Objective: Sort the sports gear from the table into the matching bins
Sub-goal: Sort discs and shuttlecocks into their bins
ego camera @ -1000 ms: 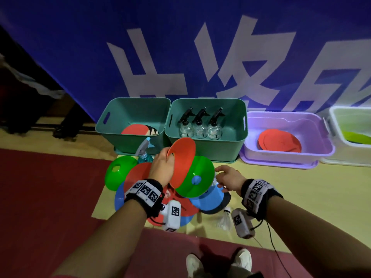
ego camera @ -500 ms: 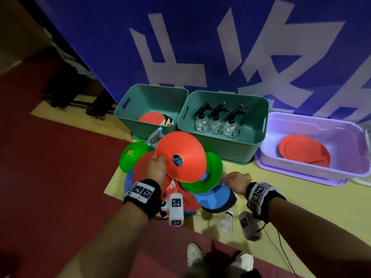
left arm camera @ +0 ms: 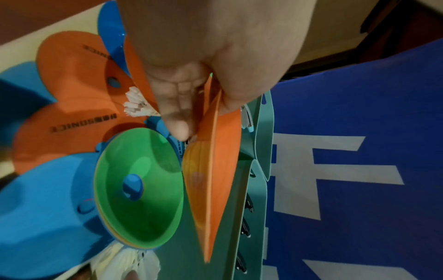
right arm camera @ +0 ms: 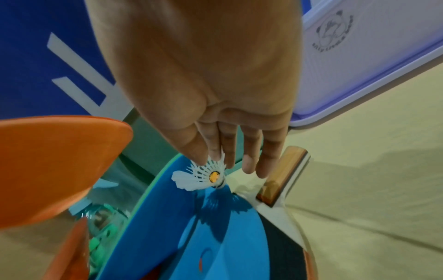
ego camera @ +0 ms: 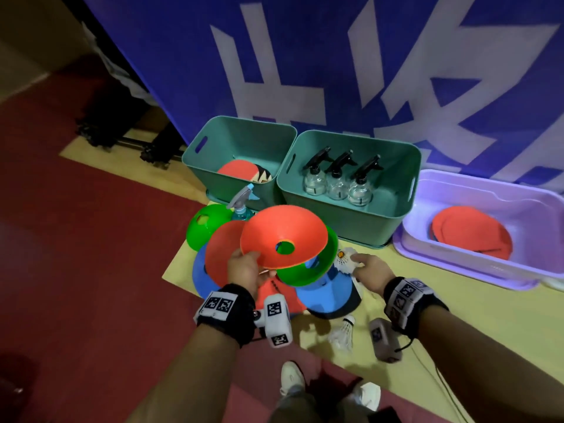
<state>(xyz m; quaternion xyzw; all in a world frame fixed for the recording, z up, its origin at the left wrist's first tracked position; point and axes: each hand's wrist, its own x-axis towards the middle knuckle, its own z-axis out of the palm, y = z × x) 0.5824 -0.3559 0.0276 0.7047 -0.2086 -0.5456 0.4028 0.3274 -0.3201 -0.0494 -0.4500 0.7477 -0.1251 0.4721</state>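
My left hand (ego camera: 247, 270) grips an orange disc cone (ego camera: 283, 236) by its near rim and holds it tilted above the pile; the left wrist view shows thumb and fingers (left arm camera: 177, 106) clamped on that cone (left arm camera: 215, 170). Under it lie a green cone (ego camera: 308, 270), blue cones (ego camera: 326, 288) and more orange cones (ego camera: 222, 248). My right hand (ego camera: 366, 265) is at the pile's right side. Its thumb and forefinger (right arm camera: 215, 151) pinch the feathers of a white shuttlecock (right arm camera: 201, 176) just above a blue cone (right arm camera: 191, 227).
Behind the pile stand a teal bin (ego camera: 238, 129) holding a paddle, a teal bin (ego camera: 409, 166) with three spray bottles (ego camera: 335, 181), and a purple bin (ego camera: 457, 254) with orange cones (ego camera: 470, 230). A blue spray bottle (ego camera: 241, 206), another shuttlecock (ego camera: 343, 332) and a paddle handle (right arm camera: 282, 170) lie by the pile.
My left hand has raised the orange cone and turned it from edge-on to face me. My right hand has reached the shuttlecock at the pile's right and closed its fingertips on it.
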